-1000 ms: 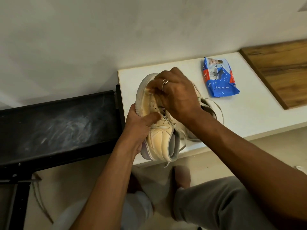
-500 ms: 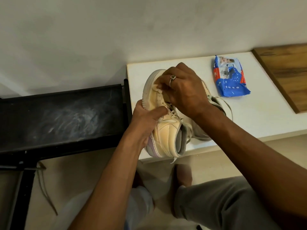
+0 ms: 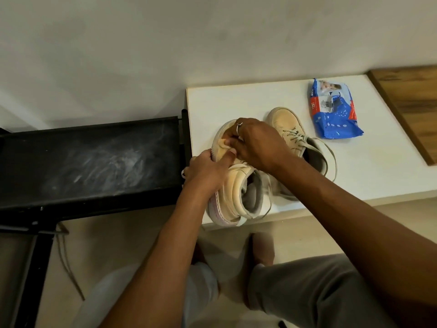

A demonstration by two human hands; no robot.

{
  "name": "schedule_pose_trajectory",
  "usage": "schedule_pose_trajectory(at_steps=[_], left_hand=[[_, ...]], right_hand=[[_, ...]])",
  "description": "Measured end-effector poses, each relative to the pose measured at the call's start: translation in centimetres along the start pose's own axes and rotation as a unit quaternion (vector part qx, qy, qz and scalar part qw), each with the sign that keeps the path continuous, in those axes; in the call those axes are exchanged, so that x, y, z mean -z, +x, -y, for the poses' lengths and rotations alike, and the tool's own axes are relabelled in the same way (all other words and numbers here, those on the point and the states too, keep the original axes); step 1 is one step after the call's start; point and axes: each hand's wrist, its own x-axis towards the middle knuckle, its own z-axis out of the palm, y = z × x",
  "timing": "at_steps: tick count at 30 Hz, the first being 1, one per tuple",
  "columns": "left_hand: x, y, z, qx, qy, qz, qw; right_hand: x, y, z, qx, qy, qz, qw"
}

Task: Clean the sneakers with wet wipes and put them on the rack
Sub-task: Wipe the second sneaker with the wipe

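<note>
Sneaker in hands (image 3: 236, 185): cream colour w/ a grey inside, tipped on its side, toe pointing away – it sits at the front left corner of the white table (image 3: 236, 100), heel sticking out past the front edge.
Left hand (image 3: 205, 171): fingers wrapped around the sole side of that sneaker, thumb pressed on top near the laces. Closed tight on the shoe.
Right hand (image 3: 257, 143): a ring on one finger. Fingertips pinched together on a small wet wipe (image 3: 224, 145), pushing it onto the toe part of the sneaker.
Wet wipe: looks pale and yellowish, bunched up – most of it is hidden under the fingers.
Other sneaker (image 3: 295, 138): same cream colour, standing flat on the table just to the right of the first one, partly behind the right arm. Its laces lie loose on the table.
Pack of wipes (image 3: 331, 112): blue w/ red and white bits, crinkled, lying flat near the back of the table, right of the 2nd sneaker and not touching it.
Rack (image 3: 89, 159): black, dusty w/ white smudges, right beside the table on the left. No shoe on the shelf we can see.
Wood board (image 3: 411, 105): brown, at the far right end of the table.
Person: grey trousers and knees show at the bottom.
</note>
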Motion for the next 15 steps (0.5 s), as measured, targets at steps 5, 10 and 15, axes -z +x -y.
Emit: schedule_pose_trajectory(at_steps=[5,10,15], left_hand=[[2.6,-2.7,-0.7,0.046,0.113,0.103,0.987],[3.3,-4.4,0.6,0.075,0.151,0.211,0.963],[2.4,-2.9,1.2,0.125,0.131,0.163,0.970]], right_hand=[[-1.3,0.3,0.4,-0.006,-0.066,0.081,0.995],[-1.9,0.7,0.2,-0.032,-0.062,0.075,0.995],[-1.7,1.3,0.2,-0.012,-0.046,0.100,0.994]])
